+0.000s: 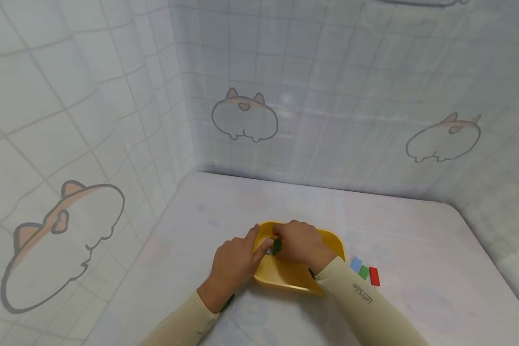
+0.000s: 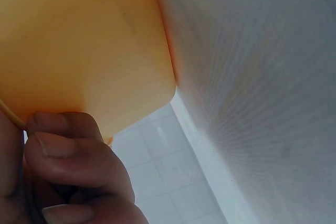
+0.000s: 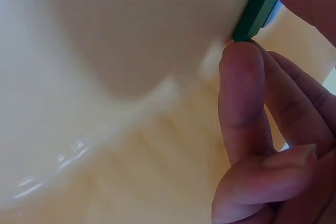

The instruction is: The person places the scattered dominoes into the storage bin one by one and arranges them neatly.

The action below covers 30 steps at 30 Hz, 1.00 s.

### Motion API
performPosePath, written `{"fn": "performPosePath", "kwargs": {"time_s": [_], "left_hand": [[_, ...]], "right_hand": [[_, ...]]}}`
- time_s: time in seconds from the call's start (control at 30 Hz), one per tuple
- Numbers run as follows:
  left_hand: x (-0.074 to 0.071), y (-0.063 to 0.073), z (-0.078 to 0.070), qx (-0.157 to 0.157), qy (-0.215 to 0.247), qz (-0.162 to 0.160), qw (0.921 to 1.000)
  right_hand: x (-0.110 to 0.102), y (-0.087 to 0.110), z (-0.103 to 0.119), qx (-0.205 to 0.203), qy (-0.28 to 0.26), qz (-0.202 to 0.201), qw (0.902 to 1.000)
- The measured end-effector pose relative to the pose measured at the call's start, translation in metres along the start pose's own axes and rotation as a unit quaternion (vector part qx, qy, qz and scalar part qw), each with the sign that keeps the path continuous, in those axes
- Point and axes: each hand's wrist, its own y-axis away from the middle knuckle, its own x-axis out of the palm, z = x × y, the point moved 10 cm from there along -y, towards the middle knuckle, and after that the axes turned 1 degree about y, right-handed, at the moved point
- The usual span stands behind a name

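A yellow plastic tray (image 1: 281,278) lies on the table, tilted a little in the head view. At its left end my left hand (image 1: 233,263) grips the rim, thumb over the inside and curled fingers (image 2: 73,156) against the outer wall. My right hand (image 1: 302,242) reaches into the tray and pinches a small green block (image 3: 254,11) between thumb and fingertips. Just behind that block, a light blue block (image 3: 273,13) shows by the tray's left wall, partly hidden. In the head view the left thumb lies close beside this blue block.
Right of the tray, a light blue block (image 1: 356,264), a green block (image 1: 363,272) and a red block (image 1: 374,276) lie flat on the pale tabletop (image 1: 424,250). Tiled-pattern curtains (image 1: 341,96) with cartoon animals enclose the table's back and sides.
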Motion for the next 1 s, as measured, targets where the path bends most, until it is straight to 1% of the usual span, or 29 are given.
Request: {"fn": "performPosePath", "kwargs": {"time_s": [0.17,0.37,0.5,0.63,0.83,1.0], "left_hand": [[-0.001,0.001,0.0,-0.004,0.004,0.005,1.0],[-0.001,0.001,0.001,-0.002,0.003,0.001,1.0],[-0.001,0.001,0.001,0.001,0.004,0.001,1.0],[-0.002,0.001,0.0,0.002,0.006,0.0,1.0],[-0.005,0.002,-0.002,0.01,0.006,-0.009,0.9999],[-0.004,0.001,-0.001,0.005,0.01,-0.001,0.9999]], "right_hand": [[0.004,-0.003,0.002,-0.006,0.005,-0.005,1.0],[0.007,-0.006,0.001,0.005,0.001,0.006,1.0],[0.008,-0.006,0.002,0.005,0.004,0.004,1.0],[0.007,-0.005,0.002,0.002,0.001,0.001,1.0],[0.004,-0.004,0.0,0.003,0.002,-0.006,1.0],[-0.003,-0.001,0.0,0.01,-0.008,-0.007,0.9999]]}}
